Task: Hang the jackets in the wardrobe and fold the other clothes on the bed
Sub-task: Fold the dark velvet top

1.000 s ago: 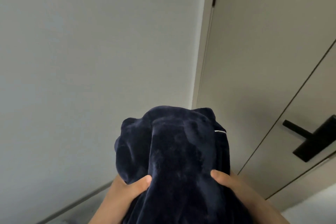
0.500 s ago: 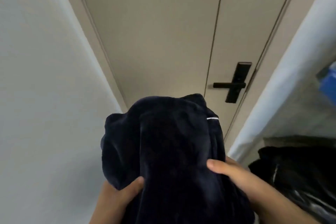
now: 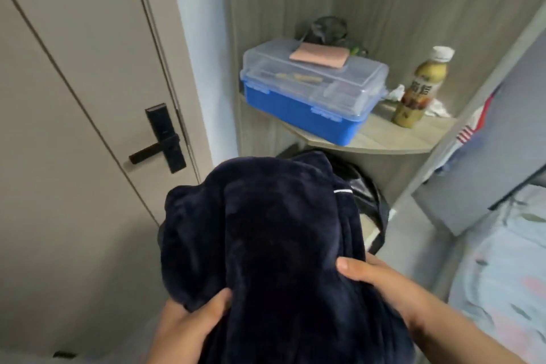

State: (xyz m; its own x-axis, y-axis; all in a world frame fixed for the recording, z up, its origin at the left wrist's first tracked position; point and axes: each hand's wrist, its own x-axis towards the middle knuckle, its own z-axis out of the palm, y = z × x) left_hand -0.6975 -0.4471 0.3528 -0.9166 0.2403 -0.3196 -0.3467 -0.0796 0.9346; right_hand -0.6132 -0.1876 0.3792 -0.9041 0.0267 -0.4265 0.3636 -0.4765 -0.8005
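- far left, a black door handle [image 3: 159, 142] is jutting out.
- the left hand [image 3: 189, 325] is gripping the navy fleece garment [image 3: 266, 245] near centre, thumb pressing on top, fingers hidden underneath.
- the right hand [image 3: 381, 284] is pinching its right side likewise.
- loose folds could be slipping free or snagging that handle.
- the bed [image 3: 502, 275] is lying far right.

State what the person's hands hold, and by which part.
The left hand and right hand both grip the bundled navy garment, one on each lower side.
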